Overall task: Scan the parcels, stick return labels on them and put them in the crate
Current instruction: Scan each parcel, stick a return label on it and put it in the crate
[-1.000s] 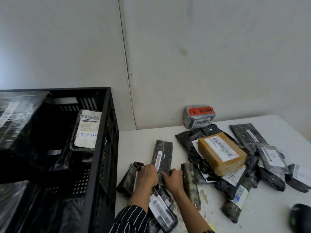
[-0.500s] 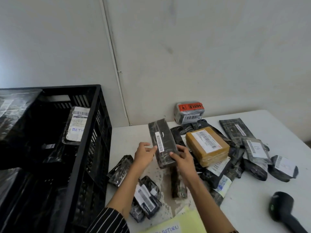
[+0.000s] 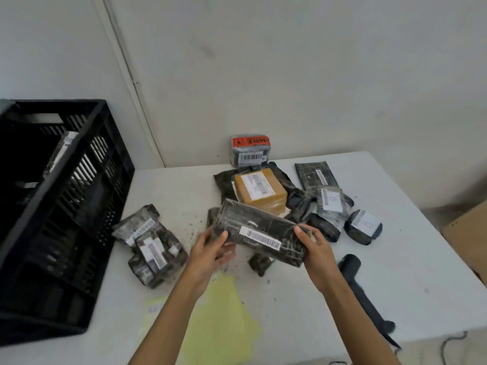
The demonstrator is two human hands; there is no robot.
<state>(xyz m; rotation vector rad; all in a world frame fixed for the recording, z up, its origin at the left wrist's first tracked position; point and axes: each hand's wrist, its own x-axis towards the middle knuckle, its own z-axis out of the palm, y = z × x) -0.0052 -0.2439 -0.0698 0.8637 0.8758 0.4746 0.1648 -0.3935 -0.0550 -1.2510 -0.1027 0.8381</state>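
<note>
Though blurred, parcel (image 3: 259,234) seemingly level (earlier upright) between left hand (image 3: 210,250), right hand (image 3: 316,248).

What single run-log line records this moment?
left hand, right hand: holding long black plastic-wrapped parcel, barcode up | black handheld scanner: lying on white table, untouched

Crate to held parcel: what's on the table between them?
Head view: a small pile of black-wrapped parcels with white labels lies between the crate and the held parcel, nearer the crate. The rest is speckled table.
</note>
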